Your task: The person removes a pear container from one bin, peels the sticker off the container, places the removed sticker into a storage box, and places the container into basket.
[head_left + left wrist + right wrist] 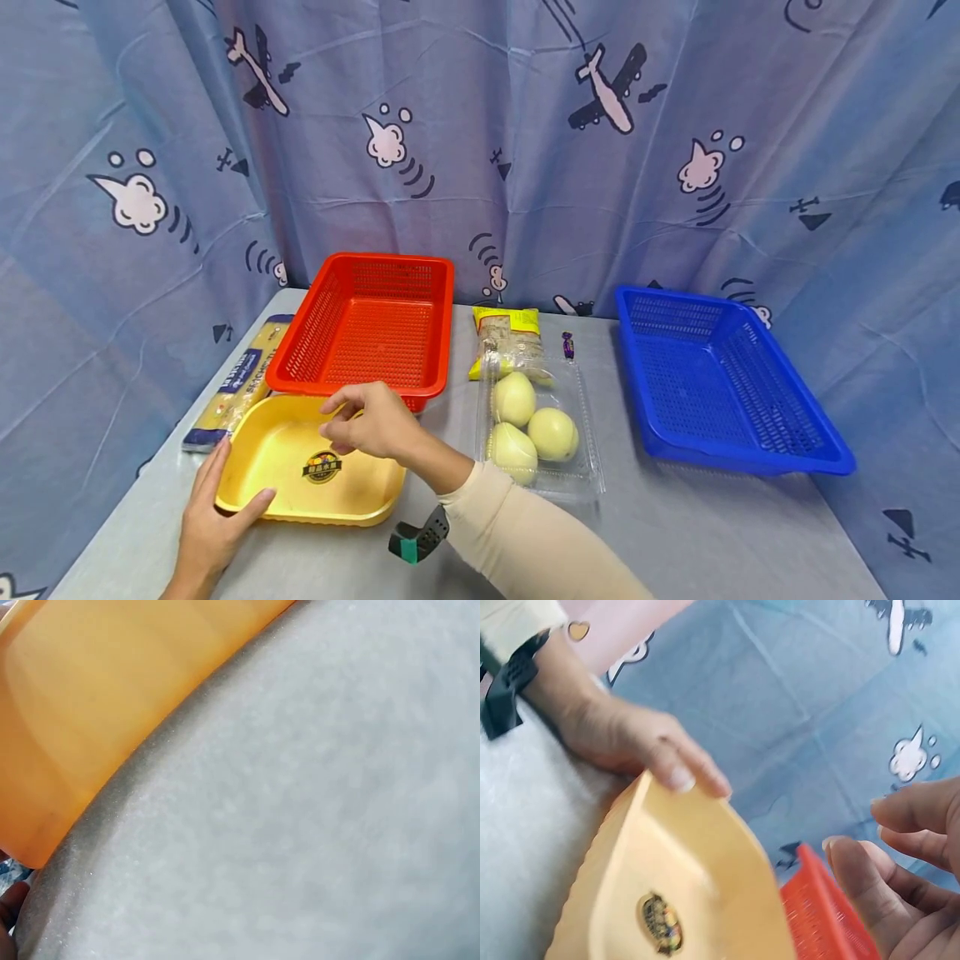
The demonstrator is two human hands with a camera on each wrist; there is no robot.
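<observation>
A shallow yellow plastic basin (360,492) with a round fruit sticker (322,467) inside lies at the front left of the table. My left hand (206,521) grips its near left corner, thumb at the front rim and fingers along the left side. In the right wrist view that left hand (622,735) shows at the corner of the basin (705,915). Over the basin hovers my right hand (375,423), fingers loosely bent, thumb and fingertips apart with nothing between them. The left wrist view shows mostly tabletop and the basin's outer wall (112,690).
Behind the basin stands a red basket (382,333), with a long yellow noodle pack (232,387) to the left. A clear plastic box (581,417) of pale round fruit (553,433), a yellow bag (510,329) and a purple candy (567,345) sit mid-table. A blue basket (697,400) stands right.
</observation>
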